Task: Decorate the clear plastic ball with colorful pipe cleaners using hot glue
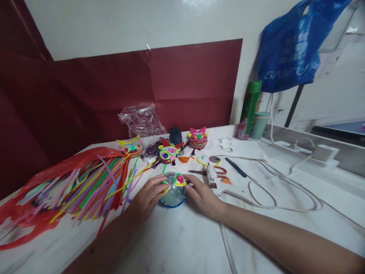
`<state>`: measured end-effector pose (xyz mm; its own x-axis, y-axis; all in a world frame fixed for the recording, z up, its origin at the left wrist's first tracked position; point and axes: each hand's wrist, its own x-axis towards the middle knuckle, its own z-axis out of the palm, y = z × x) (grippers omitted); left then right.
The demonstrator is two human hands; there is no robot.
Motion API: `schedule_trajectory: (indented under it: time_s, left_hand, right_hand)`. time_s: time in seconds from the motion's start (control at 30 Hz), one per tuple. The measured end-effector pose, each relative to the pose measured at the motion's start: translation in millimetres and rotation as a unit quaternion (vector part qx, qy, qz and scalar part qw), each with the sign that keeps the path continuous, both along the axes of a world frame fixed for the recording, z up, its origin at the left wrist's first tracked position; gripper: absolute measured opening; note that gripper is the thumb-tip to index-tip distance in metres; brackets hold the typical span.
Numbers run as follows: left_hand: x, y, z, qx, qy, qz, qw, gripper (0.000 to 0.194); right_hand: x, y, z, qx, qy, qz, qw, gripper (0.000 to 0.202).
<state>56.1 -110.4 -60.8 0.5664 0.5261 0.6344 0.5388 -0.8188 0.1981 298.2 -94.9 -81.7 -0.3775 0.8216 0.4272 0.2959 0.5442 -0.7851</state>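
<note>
Reached in from both sides with converging forearms, right one long and low across the white table (188,243). Curled left hand (149,194) palm-down with bent, slightly parted fingers against left side of clear dome (173,196). Angled right hand (203,196) inward, with fingertips at right edge of green-yellow eye piece (180,179). Could not tell pinch from light support on either hand. Read what looked like "SANFU" on blue bag (291,49), upper right; could not read label on green spray can (250,108). Had clear dome between both hands, blue rim toward wearer. Saw glue gun (211,177) just beyond right hand, decorated heads (169,152) past clear dome.
</note>
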Motion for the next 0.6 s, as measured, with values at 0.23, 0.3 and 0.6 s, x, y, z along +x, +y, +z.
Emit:
schedule_trajectory:
  time_s: [0.23,0.3,0.6]
  left_hand:
    - [1.2,-2.0,2.3,0.005,0.002,-0.001,1.0,0.033]
    - [1.1,-2.0,2.0,0.005,0.002,-0.001,1.0,0.033]
    - [1.2,-2.9,0.8,-0.002,-0.003,0.003,1.0,0.033]
  right_hand:
    - [0.4,-0.1,-1.2,0.001,0.011,-0.002,1.0,0.038]
    - [0.8,-0.2,-1.5,0.001,0.013,-0.003,1.0,0.038]
    - [-0.5,-0.3,-1.2,-0.011,0.005,0.0,1.0,0.04]
